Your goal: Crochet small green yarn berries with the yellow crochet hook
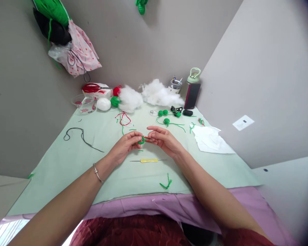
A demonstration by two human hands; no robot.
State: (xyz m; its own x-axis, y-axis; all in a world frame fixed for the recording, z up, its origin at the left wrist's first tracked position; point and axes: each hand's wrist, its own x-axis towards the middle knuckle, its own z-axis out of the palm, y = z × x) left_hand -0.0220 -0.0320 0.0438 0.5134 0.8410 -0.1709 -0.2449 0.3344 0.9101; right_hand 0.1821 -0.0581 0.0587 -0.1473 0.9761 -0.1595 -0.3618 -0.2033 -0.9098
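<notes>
My left hand [129,143] pinches a small ring-shaped green crochet piece [141,140] between thumb and fingers. Close against it, my right hand [165,138] grips a slim orange-red tool [148,140] that shows two thin arms; its exact kind is unclear. The tool's tip meets the crochet piece, and fingers partly cover both. A crochet hook with a yellow handle [149,160] lies on the table just below my hands. Nearer to me is a short crocheted green strand [166,183]. From the green yarn ball [115,101], a strand runs down towards my left hand.
White stuffing [157,93], a white yarn ball [103,104] and red-handled scissors [92,87] sit at the back. Several green balls [166,121] are strung on yarn. White cloth or paper [212,140] lies right, a black cord [82,135] left. A phone [192,95] leans on a bottle [194,76].
</notes>
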